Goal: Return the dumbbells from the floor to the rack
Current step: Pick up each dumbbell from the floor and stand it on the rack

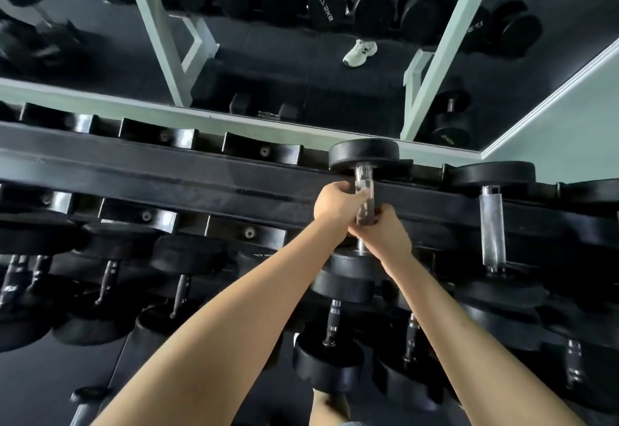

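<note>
A black dumbbell with a chrome handle [363, 184] lies across the top tier of the black rack [167, 171], its far head against the mirror edge. Both hands hold its handle: my left hand [336, 202] grips the handle from the left, and my right hand [382, 231] grips it lower down from the right. The near head of this dumbbell sits just below my hands, partly hidden by them.
Empty saddles [157, 135] line the top tier to the left. Another dumbbell [491, 221] rests to the right. Lower tiers hold several dumbbells [330, 352]. A mirror [268, 50] behind reflects the rack and a white shoe. A small dumbbell [85, 402] lies at the bottom left.
</note>
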Demonstrator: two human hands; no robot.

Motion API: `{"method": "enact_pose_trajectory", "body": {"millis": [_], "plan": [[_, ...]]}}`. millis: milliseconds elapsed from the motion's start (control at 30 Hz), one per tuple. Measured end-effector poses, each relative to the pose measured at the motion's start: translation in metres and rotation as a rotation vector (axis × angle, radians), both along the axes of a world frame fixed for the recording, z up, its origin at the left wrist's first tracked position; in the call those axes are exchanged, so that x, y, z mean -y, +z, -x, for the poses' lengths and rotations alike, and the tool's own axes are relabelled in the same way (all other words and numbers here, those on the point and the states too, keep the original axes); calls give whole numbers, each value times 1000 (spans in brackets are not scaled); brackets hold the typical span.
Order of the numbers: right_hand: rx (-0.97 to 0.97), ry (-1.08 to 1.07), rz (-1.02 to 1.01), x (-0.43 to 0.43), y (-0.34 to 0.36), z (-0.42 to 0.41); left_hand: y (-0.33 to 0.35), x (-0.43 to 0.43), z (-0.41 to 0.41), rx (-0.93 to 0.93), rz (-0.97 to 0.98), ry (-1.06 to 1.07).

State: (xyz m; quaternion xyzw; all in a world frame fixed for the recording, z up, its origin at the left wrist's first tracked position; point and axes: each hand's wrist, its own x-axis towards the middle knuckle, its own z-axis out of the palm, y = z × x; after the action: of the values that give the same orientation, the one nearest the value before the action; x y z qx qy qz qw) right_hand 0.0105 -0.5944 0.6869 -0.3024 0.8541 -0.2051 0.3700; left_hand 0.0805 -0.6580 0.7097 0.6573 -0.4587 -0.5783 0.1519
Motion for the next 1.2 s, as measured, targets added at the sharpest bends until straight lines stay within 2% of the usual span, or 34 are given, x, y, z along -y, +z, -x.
{"method": "enact_pose_trajectory", "body": {"millis": [233, 367, 467, 733, 867, 1067, 1200], "plan": [[-366, 48, 237, -55, 43, -34, 6, -48, -80, -78, 61, 172], [-419, 143, 317, -109, 58, -84, 15, -106, -148, -161, 72, 252], [-359, 257, 336, -167, 55, -136, 21, -169, -209, -213, 60, 330], [-135, 800, 69, -323, -8, -263, -3, -354, -386, -198, -106, 546], [-131, 1083, -89, -376, -58, -301, -42, -431, -443, -147, -221, 705], [-200, 1441, -271, -419, -161, -332, -148, -527, -459, -190, -418, 973], [-234, 1554, -330, -429, -242, -339, -238, -574, -432, -269, -600, 1194]]}}
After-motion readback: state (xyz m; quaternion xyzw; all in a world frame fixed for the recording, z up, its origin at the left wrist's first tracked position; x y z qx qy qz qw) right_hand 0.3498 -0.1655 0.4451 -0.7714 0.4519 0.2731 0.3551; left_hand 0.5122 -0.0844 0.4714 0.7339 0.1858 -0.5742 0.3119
